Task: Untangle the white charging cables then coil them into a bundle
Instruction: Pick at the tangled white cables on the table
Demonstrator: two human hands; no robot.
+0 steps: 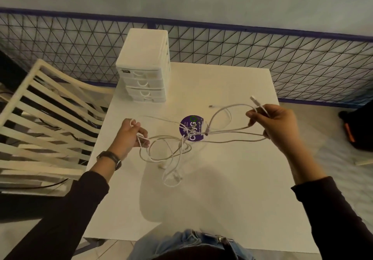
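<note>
White charging cables [183, 141]: where do they sit, and how are they held? — Learner

They are strung between both hands above the white table [222, 189], with the tangle centred over the purple sticker [191, 121]. Left hand [131, 136]: fingers curled round several strands, one small loop showing at the top of the hand. Right hand [276, 122]: thumb and fingers pinch a strand just below a plug [254, 100] that points up and away. A lower strand also passes through its curled fingers. — Instructor

And the step in hand? — Learner

Untangling, judged to be at an early stage. Strands cross at a knot [205, 131] beside the sticker. Loose loops with two free ends [162, 166] droop on the near side; whether they touch the table is unclear in this view.

- Pulling the hands apart would likely tighten the knot.
- It is better to give slack and let the tangle rest on the table.
- The plug in the right hand can then be fed back through each crossing, one loop at a time, while the left hand only steadies.
- One cable should be followed end to end before the next is started.
- Thin, limp cable tends to spring back into loops, so each freed length is best laid straight, well apart from the rest.
- Coiling comes only once no crossing remains. — Instructor
</note>
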